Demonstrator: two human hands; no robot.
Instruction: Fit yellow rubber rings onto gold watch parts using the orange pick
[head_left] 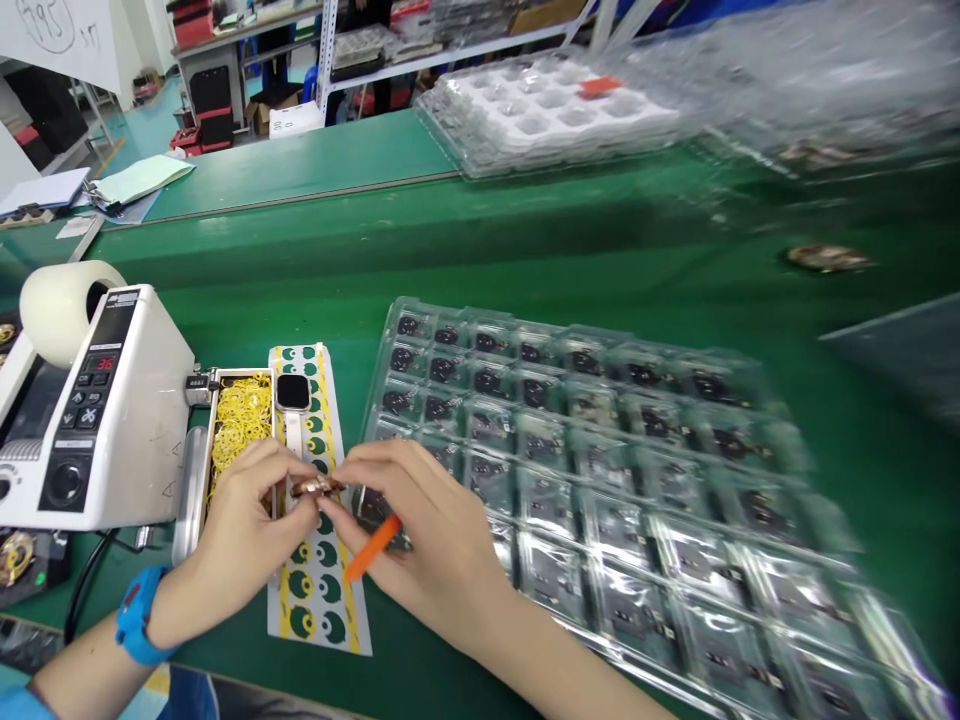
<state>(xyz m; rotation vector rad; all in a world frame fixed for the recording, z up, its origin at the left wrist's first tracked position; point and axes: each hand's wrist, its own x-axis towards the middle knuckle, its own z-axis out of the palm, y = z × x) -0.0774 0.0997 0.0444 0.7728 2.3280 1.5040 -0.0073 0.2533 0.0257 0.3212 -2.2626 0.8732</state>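
one small part [318, 486], brown and shiny, between left hand [251, 515] and right hand [431, 545]; long axis roughly crosswise, neither nearer. left: thumb and finger closed on its left end. right: likewise on its right end, orange strip [373, 548] tucked within. beneath: flat, round-holed sheet [316, 570]. rightward: clear, glossy plastic tray [385, 360], dark parts [489, 380].

Looks like a small-parts assembly workshop — judging by a long green-topped workbench [300, 250] laid with a clear plastic compartment tray [549, 527] of small dark parts, a white boxy machine [146, 430] with a red digital readout [100, 364], and a mass of tiny yellow pieces [241, 412]. Also has, toward the back, a stack of clear and white moulded trays [540, 108], a white perforated metal shelving upright [327, 52] — and black-and-red plastic bins [211, 95] on a turquoise floor [146, 125].
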